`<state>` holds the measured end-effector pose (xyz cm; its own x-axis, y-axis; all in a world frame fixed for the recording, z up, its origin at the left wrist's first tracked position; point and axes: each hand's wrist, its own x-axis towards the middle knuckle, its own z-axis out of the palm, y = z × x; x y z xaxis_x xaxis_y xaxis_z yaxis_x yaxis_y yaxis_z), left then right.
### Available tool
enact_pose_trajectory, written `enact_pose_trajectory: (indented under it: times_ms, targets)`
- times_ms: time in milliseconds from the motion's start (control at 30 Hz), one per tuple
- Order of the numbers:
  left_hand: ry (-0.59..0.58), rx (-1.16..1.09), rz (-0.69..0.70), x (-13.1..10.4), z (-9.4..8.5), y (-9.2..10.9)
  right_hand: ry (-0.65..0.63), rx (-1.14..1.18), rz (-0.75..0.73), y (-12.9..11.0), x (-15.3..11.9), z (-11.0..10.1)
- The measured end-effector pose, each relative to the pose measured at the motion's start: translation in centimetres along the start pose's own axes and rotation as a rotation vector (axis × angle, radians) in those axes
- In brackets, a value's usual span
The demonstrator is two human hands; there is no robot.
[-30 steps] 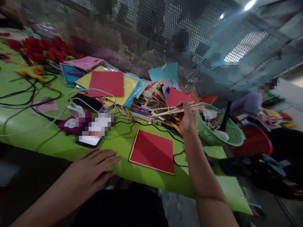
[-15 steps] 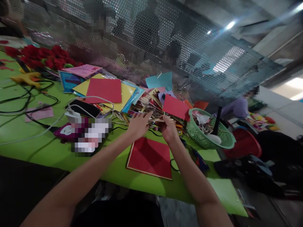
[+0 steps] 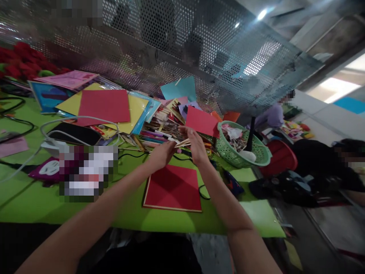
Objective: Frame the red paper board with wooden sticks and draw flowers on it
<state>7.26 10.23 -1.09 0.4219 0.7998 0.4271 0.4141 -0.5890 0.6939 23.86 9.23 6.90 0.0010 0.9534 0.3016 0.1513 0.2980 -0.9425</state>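
My left hand (image 3: 163, 155) is closed around one end of a few thin wooden sticks (image 3: 182, 143), just above a red square (image 3: 173, 187) with pale strips along its left and front edges. My right hand (image 3: 197, 146) is at the sticks' other end, its fingers straight and upright, palm toward the left hand. The red square lies on the green table (image 3: 122, 213) near its front edge. Behind the hands is a pile of pens and sticks (image 3: 156, 136), with a red paper (image 3: 202, 121) at its right.
A green basket (image 3: 241, 161) of scraps stands at the right, beside a red container (image 3: 279, 158). Coloured sheets (image 3: 104, 106), a dark phone (image 3: 74, 133) and a white cable (image 3: 42, 129) lie at the left. A perforated metal panel (image 3: 176, 45) stands behind.
The view has turned, so the table items appear farther left. My left hand has closed on the sticks' left end, and my right fingers have straightened beside them.
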Motion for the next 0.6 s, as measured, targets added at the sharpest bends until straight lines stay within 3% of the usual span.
enact_pose_trajectory:
  times_ms: [133,300,467,600]
  targets:
    - [-0.071,0.207,-0.048,-0.2,-1.4,1.0,-0.199,-0.159,-0.058,-0.2,0.2,-0.7]
    - [-0.072,0.403,-0.092,-0.2,-2.2,2.2,-0.49,-0.773,-0.286,-0.6,-0.4,-2.8]
    - [-0.149,0.472,-0.081,-0.3,-2.5,2.1,-0.586,-1.074,-0.271,1.4,-0.9,-2.9]
    - [-0.15,0.502,-0.133,-0.3,-4.5,1.2,-0.535,-1.129,-0.245,1.6,-0.2,-4.8]
